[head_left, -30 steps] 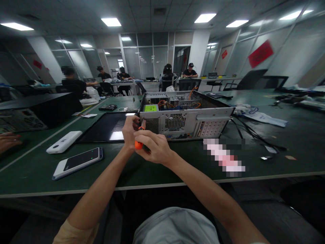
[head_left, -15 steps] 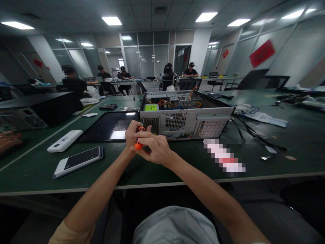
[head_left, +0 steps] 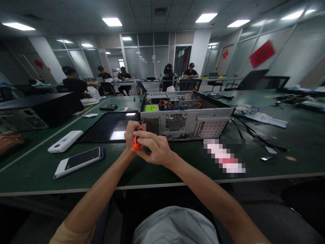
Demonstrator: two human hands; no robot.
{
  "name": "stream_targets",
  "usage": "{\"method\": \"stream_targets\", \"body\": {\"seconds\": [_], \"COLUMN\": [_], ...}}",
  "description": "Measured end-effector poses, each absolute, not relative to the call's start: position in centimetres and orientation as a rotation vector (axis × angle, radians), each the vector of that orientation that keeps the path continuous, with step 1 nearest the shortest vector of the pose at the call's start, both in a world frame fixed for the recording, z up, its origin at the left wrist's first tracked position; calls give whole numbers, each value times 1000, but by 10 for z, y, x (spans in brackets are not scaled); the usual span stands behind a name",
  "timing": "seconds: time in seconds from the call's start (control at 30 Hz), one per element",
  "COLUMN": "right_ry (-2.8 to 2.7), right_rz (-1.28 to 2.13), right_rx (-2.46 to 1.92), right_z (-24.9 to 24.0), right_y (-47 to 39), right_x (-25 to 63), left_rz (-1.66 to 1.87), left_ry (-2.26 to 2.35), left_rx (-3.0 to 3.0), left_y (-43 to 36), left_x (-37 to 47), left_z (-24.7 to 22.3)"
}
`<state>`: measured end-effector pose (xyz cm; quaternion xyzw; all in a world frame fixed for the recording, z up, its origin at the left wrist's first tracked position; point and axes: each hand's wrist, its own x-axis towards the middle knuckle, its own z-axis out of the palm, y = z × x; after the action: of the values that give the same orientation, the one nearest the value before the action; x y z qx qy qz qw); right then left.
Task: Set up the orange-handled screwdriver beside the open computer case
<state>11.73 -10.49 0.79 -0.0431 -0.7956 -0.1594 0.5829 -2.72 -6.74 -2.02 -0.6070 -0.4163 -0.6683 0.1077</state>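
Note:
An orange and black screwdriver (head_left: 136, 143) is held between both hands, its shaft pointing at the left end of the computer case's (head_left: 188, 123) metal back panel. My left hand (head_left: 131, 134) is closed around the front part of the screwdriver, close to the case. With bent fingers, my right hand (head_left: 155, 147) grips the handle from the right. The case lies on its side with its top open, showing wires and a green-labelled part (head_left: 151, 107) inside. Whether the screwdriver's tip touches a screw is too small to tell.
A black side panel (head_left: 106, 127) lies left of the case. Nearer are a white power bank (head_left: 65, 141) and a phone-like device (head_left: 78, 162). Black cables (head_left: 250, 134) lie right. Another computer case (head_left: 43, 110) and a person's hand (head_left: 10, 140) are at the left.
The screwdriver's handle has tilted and shifted slightly to the left, and my left hand has moved a little left with it. The computer case has stayed in place.

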Motion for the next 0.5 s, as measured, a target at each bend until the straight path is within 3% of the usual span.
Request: {"method": "stream_targets", "body": {"seconds": [0.5], "right_ry": [-1883], "right_rz": [-419], "right_rx": [-94], "right_z": [11], "right_y": [-107], "right_x": [116], "left_rz": [-2047], "left_ry": [-1109], "left_rx": [-1761], "left_y": [-66], "left_x": [-20], "left_z": [-18]}}
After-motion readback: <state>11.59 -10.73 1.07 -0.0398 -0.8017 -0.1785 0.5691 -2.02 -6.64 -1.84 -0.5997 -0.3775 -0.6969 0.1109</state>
